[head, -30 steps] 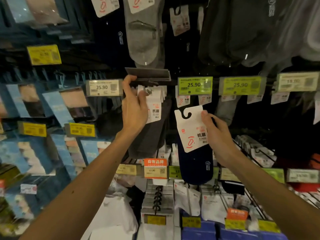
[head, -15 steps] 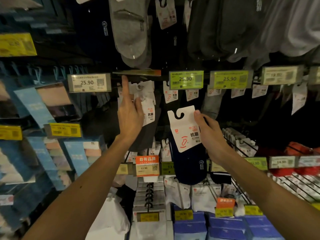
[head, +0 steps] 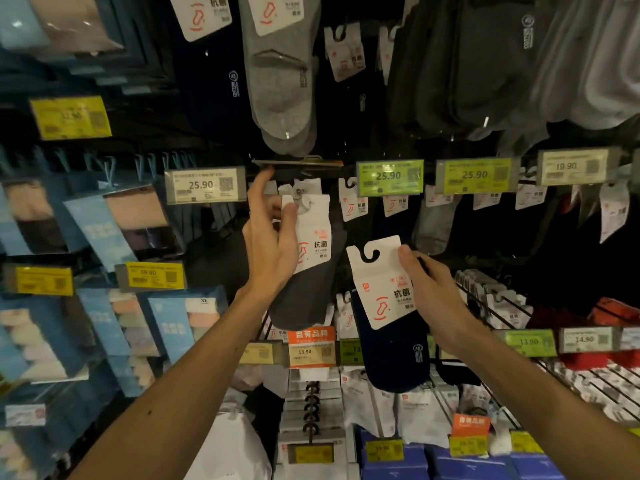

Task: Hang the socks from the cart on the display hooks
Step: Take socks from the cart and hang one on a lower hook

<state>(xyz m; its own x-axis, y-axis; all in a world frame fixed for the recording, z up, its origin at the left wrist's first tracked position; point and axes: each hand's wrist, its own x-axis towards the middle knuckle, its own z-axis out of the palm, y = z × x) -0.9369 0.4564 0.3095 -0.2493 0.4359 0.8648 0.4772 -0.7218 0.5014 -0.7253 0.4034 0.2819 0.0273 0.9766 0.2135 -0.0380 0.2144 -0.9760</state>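
Threading the navy sock pack (head: 381, 289) onto the display hook (head: 298, 192) probably calls for tilting its card so the hanger cutout (head: 370, 252) meets the hook tip squarely. The right hand (head: 433, 296) pinches the card's upper right edge, thumb in front, holding the pack below and right of the hook, apart from it. The left hand (head: 268, 247) props up the price-tag flap (head: 298, 163) with its index finger, while thumb and fingers pinch the grey sock pack (head: 313, 237) hanging there. That pack and the flap crowd the tip, and green price labels (head: 389, 177) sit close on the right.
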